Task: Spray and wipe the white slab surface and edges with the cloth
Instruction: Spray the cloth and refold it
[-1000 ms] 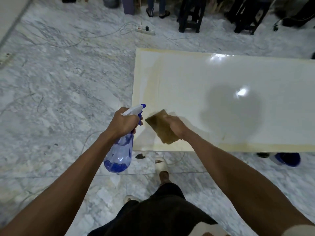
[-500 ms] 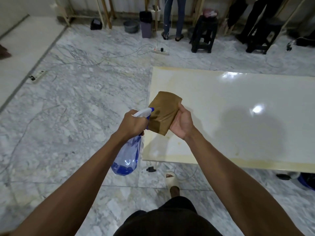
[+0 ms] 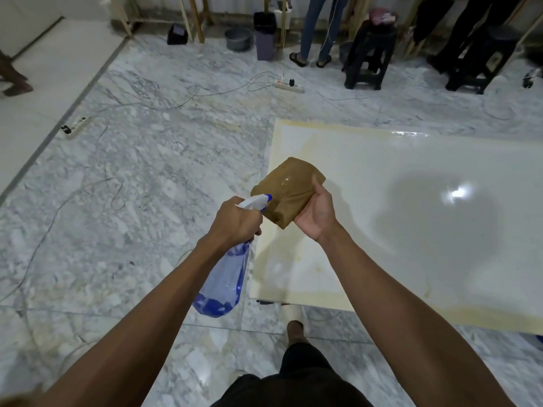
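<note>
The large glossy white rectangular slab (image 3: 426, 230) lies flat, raised a little above the grey-veined marble floor (image 3: 132, 186), its rim yellowed along the near and left edges. Just above the slab's near-left corner, the right hand (image 3: 318, 211) holds up a folded brown cloth (image 3: 289, 192), thumb curled over the cloth's right edge and the other fingers hidden behind it. The left hand (image 3: 238, 221) is clenched round the neck of a translucent blue plastic spray bottle (image 3: 224, 282) with a white-and-blue trigger head, whose nozzle sits almost against the cloth's lower-left side. A wet glint shows on the cloth's face, so it appears to be taking the spray rather than the slab.

The cloth looks soft, limp and light; once damp it will likely cling and sag, so it is best held flat under a spread palm for wiping and wrapped over the fingertips for the edges. The bottle seems light, holding only a little liquid at its base, and should be gripped at the neck. The slab looks hard and slick, probably slippery when wet.
</note>
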